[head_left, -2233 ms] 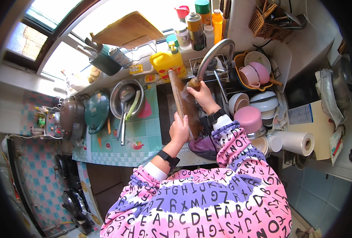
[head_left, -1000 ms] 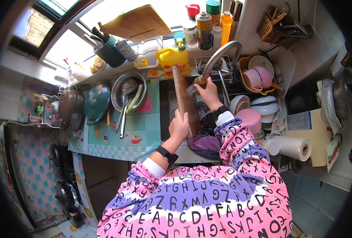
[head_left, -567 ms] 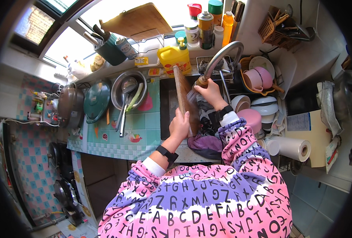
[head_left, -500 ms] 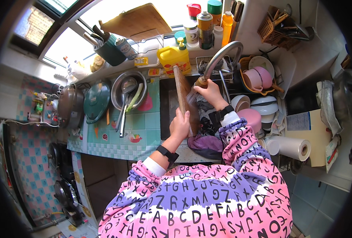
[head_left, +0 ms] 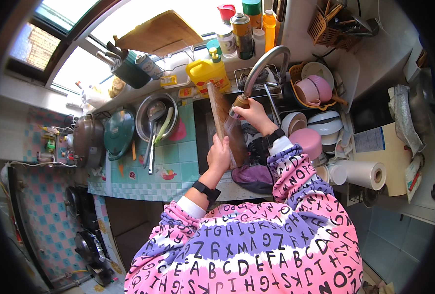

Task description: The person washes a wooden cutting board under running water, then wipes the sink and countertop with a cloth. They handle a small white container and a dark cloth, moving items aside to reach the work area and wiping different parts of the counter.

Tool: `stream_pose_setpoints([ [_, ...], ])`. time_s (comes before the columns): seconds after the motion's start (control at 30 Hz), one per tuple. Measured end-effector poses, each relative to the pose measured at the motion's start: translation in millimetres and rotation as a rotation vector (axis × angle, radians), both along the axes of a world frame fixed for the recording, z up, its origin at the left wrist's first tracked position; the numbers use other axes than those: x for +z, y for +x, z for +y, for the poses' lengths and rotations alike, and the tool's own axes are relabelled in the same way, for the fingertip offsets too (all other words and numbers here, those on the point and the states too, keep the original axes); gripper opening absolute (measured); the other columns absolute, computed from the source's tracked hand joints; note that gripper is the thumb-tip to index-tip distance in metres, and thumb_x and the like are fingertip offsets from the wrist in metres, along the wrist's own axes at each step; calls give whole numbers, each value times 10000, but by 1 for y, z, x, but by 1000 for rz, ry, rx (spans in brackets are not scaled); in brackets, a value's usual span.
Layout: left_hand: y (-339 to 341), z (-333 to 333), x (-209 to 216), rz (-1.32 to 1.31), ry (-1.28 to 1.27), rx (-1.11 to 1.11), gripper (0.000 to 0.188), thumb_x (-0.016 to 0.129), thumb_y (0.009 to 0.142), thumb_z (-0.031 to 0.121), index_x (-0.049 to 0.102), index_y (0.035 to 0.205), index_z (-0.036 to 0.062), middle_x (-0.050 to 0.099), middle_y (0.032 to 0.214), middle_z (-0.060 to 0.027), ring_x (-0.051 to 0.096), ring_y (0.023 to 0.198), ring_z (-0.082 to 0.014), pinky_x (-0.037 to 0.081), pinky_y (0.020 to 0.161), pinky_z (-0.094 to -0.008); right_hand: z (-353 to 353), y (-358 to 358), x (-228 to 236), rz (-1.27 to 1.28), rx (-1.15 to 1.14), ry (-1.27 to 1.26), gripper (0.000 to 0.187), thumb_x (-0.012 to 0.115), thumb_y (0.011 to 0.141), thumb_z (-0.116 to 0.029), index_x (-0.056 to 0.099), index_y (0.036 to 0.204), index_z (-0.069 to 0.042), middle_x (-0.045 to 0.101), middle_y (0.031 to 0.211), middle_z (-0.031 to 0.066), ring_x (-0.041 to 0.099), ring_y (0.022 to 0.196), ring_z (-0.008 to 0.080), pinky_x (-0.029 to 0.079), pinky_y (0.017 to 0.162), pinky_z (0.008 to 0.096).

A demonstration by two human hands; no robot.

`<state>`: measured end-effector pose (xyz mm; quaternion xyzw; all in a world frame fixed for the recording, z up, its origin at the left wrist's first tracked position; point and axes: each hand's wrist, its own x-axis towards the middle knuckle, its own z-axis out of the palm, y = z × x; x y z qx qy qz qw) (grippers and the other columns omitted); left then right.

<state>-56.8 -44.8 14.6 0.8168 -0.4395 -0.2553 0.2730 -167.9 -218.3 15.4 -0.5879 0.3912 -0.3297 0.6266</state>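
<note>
My left hand grips the near lower end of a wooden cutting board, which stands tilted on edge over the dark sink. My right hand is closed around the faucet's spray head, at the end of a curved metal neck. Water runs from the head onto the board's right face, which looks wet. Below my right hand, dark items lie in the sink, partly hidden by the board and hand. A purple cloth hangs over the sink's front edge.
Left of the sink, a metal bowl holds a ladle and a green stalk. A yellow jug stands behind. To the right are a dish basket, stacked bowls and a plastic roll. Another board leans by the window.
The view has shifted slightly, so the counter things sit a little further left. The spray head's outlet shows more plainly now. Both hands keep their holds.
</note>
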Motion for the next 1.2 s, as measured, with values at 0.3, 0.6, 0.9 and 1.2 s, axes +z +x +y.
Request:
stream_pose_setpoints([
  [0.3,3,1,-2,2,-4,-6,532,357,1028,470,386,1382,74,684,986,-269,643,932,-478,493,775,-547,-5,-2,3,-26,134,123,275,715,872,-190,636,1062,-7,677,934,59,681,823,156,593,696,297],
  [0.6,-4,-3,4,13,19,9,523,339,1036,478,424,1346,65,675,1015,-270,628,958,-488,484,797,-543,-1,6,1,-43,43,85,249,745,832,-192,687,992,-10,707,897,65,686,815,152,573,671,293],
  [0.9,-3,-2,1,-7,-9,-6,542,369,1022,482,404,1357,57,681,983,-276,641,933,-482,494,777,-548,5,20,-14,104,-245,-283,358,773,812,-245,632,1028,3,715,937,182,701,884,344,545,808,396],
  [1.2,3,2,-5,-6,-17,6,558,387,1013,492,391,1374,66,682,995,-275,645,940,-477,500,780,-542,9,15,-7,228,-292,-379,379,779,812,-192,551,1051,-5,698,963,208,679,932,392,542,807,430],
])
